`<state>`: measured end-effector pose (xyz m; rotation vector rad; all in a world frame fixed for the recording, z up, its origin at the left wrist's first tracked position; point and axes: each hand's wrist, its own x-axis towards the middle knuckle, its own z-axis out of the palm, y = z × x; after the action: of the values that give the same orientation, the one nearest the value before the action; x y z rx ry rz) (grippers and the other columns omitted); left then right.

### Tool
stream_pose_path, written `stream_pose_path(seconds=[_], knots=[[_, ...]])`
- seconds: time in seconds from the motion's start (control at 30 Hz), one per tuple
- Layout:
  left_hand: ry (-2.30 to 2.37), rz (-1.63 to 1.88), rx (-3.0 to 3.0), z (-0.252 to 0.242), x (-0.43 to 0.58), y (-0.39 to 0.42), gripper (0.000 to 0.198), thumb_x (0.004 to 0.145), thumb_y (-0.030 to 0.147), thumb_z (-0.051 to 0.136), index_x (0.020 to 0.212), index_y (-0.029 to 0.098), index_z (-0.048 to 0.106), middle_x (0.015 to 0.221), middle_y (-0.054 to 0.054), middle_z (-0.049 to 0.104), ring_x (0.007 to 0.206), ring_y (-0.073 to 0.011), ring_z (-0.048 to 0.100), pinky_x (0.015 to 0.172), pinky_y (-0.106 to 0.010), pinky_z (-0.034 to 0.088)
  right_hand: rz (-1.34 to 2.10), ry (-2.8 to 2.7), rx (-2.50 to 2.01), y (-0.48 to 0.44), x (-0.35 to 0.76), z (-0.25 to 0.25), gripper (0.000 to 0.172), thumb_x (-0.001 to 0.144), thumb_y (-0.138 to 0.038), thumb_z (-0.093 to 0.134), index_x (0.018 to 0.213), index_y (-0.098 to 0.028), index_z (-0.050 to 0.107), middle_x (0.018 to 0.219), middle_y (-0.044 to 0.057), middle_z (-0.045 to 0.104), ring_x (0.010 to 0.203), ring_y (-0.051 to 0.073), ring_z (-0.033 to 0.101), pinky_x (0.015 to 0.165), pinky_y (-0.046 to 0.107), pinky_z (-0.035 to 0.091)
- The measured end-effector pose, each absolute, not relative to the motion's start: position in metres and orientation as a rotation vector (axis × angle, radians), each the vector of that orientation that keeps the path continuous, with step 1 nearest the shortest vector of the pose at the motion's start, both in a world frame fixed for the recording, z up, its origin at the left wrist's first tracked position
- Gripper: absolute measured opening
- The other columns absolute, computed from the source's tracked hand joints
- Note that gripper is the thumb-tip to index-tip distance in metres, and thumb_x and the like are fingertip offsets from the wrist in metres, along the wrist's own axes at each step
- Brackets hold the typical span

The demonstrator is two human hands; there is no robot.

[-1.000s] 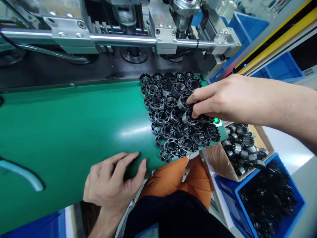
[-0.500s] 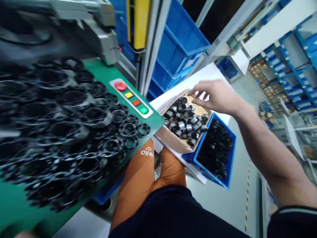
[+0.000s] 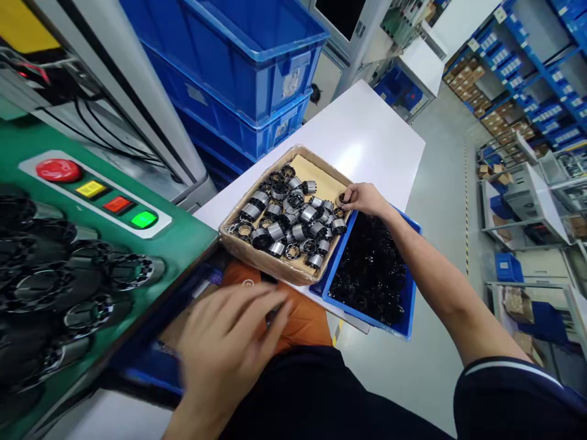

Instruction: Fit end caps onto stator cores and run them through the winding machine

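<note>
My right hand [image 3: 365, 200] is at the right-hand rim of a shallow cardboard box [image 3: 261, 263]. Its fingertips pinch a small ring-shaped metal part [image 3: 342, 200] with a dark toothed edge. Inside the box lie many loose black-and-silver ring parts [image 3: 276, 231], tumbled in different directions. My left hand [image 3: 233, 330], smeared by motion, hangs over my lap below the box. Its fingers are stretched out, and nothing shows in them. Against the box's right side stands a blue bin [image 3: 410, 284] with black plastic parts [image 3: 367, 269] heaped in it.
On the left, a green work surface [image 3: 183, 241] carries several standing ring parts [image 3: 41, 287] and a button panel [image 3: 103, 194]. Stacked blue crates [image 3: 261, 79] rise behind the box. The white table [image 3: 367, 122] reaches away to the upper right.
My view has swung right, toward the box. My right hand has come down from above the box to its right rim and pinched a ring part. My left hand has come into view.
</note>
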<state>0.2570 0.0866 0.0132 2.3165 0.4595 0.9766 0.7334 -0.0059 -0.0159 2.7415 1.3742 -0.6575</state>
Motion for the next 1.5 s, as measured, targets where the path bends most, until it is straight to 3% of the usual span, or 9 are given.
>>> stream_pose_path(seconds=[0.13, 0.5, 0.67, 0.77, 0.87, 1.07, 1.13, 1.3, 1.5], knots=[[0.319, 0.371, 2.594, -0.001, 0.395, 0.084, 0.022, 0.12, 0.02, 0.073, 0.137, 0.026, 0.085, 0.149, -0.008, 0.087, 0.143, -0.0336, 0.074, 0.117, -0.051, 0.058, -0.598, 1.459, 2.862, -0.028, 0.73, -0.02, 0.041, 0.119, -0.049, 0.085, 0.145, -0.018, 0.08, 0.14, 0.011, 0.083, 0.119, 0.026, 0.084, 0.104, 0.048, 0.076], [0.299, 0.158, 2.469, 0.015, 0.475, 0.076, 0.04, 0.12, 0.012, 0.055, 0.145, 0.019, 0.085, 0.146, -0.019, 0.083, 0.148, -0.0391, 0.073, 0.134, -0.06, 0.052, -0.444, 1.743, 2.832, -0.021, 0.718, -0.024, 0.044, 0.115, -0.057, 0.085, 0.14, -0.021, 0.081, 0.139, 0.011, 0.085, 0.121, 0.028, 0.082, 0.113, 0.051, 0.069], [0.323, 0.118, 1.519, 0.021, 0.398, 0.079, 0.053, 0.114, 0.015, 0.048, 0.152, 0.023, 0.084, 0.141, -0.012, 0.082, 0.102, -0.0207, 0.086, 0.097, -0.035, 0.07, -0.361, 1.896, 2.839, -0.014, 0.706, -0.008, 0.049, 0.099, -0.078, 0.08, 0.096, -0.03, 0.085, 0.109, 0.016, 0.09, 0.092, 0.034, 0.082, 0.084, 0.048, 0.063], [0.315, 0.118, 1.191, 0.02, 0.328, 0.085, 0.053, 0.11, 0.024, 0.053, 0.155, 0.018, 0.08, 0.106, -0.012, 0.084, 0.088, -0.0231, 0.086, 0.081, -0.033, 0.071, -0.212, 1.992, 2.92, -0.001, 0.711, -0.005, 0.074, 0.079, -0.107, 0.077, 0.075, -0.034, 0.079, 0.09, 0.021, 0.087, 0.067, 0.033, 0.075, 0.067, 0.055, 0.054], [0.393, 0.237, 1.088, 0.036, 0.248, 0.081, 0.049, 0.112, 0.044, 0.075, 0.156, 0.021, 0.076, 0.118, -0.014, 0.087, 0.09, -0.0237, 0.085, 0.081, -0.036, 0.073, 0.038, 2.003, 3.077, 0.014, 0.698, 0.003, 0.086, 0.053, -0.12, 0.084, 0.065, -0.035, 0.074, 0.072, 0.02, 0.078, 0.045, 0.028, 0.062, 0.053, 0.056, 0.044], [1.037, 0.928, 1.564, 0.085, 0.122, 0.082, 0.044, 0.106, 0.014, 0.094, 0.139, 0.033, 0.071, 0.158, -0.006, 0.085, 0.14, -0.0268, 0.087, 0.105, -0.038, 0.076, 0.096, 2.526, 2.852, 0.041, 0.553, 0.071, 0.043, 0.092, -0.08, 0.099, 0.104, -0.041, 0.085, 0.103, 0.016, 0.09, 0.077, 0.035, 0.085, 0.059, 0.058, 0.06], [1.258, 1.108, 1.809, 0.092, 0.104, 0.099, 0.042, 0.102, 0.014, 0.098, 0.135, 0.032, 0.079, 0.153, -0.005, 0.086, 0.133, -0.0262, 0.087, 0.094, -0.035, 0.074, 0.007, 2.803, 2.473, 0.06, 0.49, 0.094, 0.017, 0.11, -0.051, 0.09, 0.11, -0.039, 0.077, 0.122, 0.014, 0.091, 0.114, 0.04, 0.09, 0.084, 0.063, 0.07], [1.373, 1.261, 2.02, 0.087, 0.109, 0.147, 0.049, 0.097, 0.017, 0.104, 0.14, 0.03, 0.084, 0.133, 0.001, 0.089, 0.082, -0.0109, 0.083, 0.079, -0.03, 0.067, -0.207, 3.116, 2.041, 0.113, 0.387, 0.112, 0.014, 0.115, -0.026, 0.08, 0.119, -0.034, 0.07, 0.124, 0.008, 0.083, 0.111, 0.032, 0.085, 0.089, 0.052, 0.071], [1.3, 1.243, 2.085, 0.08, 0.126, 0.165, 0.04, 0.095, 0.01, 0.1, 0.129, 0.025, 0.085, 0.105, 0.005, 0.087, 0.077, -0.0098, 0.083, 0.066, -0.023, 0.061, -0.24, 3.071, 1.995, 0.146, 0.364, 0.108, 0.016, 0.113, -0.022, 0.08, 0.116, -0.032, 0.068, 0.117, 0.007, 0.079, 0.099, 0.029, 0.081, 0.083, 0.048, 0.067]])
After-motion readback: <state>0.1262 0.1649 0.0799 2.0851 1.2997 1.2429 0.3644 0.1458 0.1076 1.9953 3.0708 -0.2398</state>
